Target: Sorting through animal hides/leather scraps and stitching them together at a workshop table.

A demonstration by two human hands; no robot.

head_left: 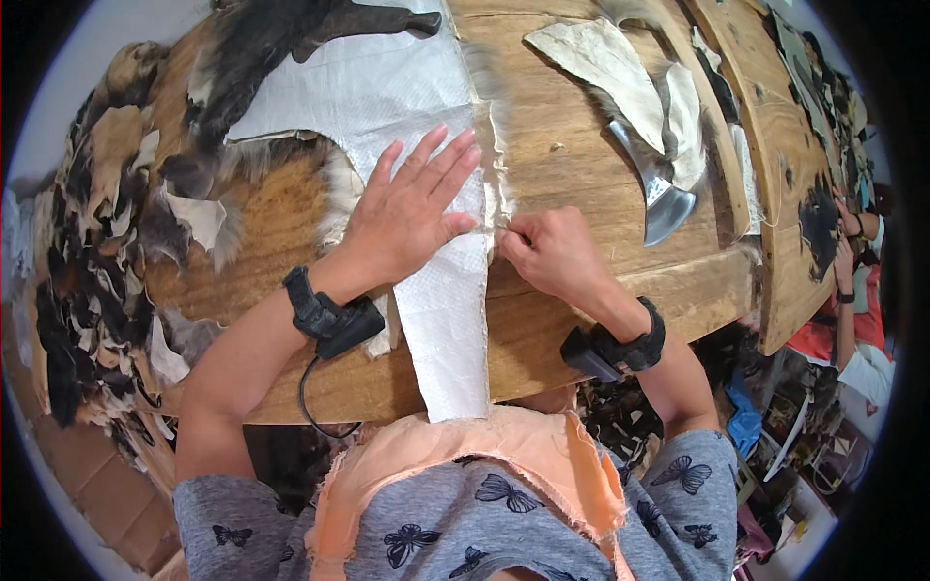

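A white woven sheet (441,300) lies over a fur pelt, whose pale edge (496,160) shows along the sheet's right side. My left hand (412,208) rests flat on the sheet with its fingers spread. My right hand (554,250) is closed at that right edge, thumb and finger pinching the pelt's border. Whether something small is also between those fingers is hidden. Grey-white fur (341,198) sticks out from under the sheet on the left. Across the sheet's far part lies a dark, handle-like tool (363,27).
A broad curved blade (668,211) lies on the wooden table (581,184) to the right, beside pale hide pieces (610,73). Fur scraps (107,223) are heaped at the left. A dark pelt (254,63) lies far left. Another person's hands (845,254) work at the right.
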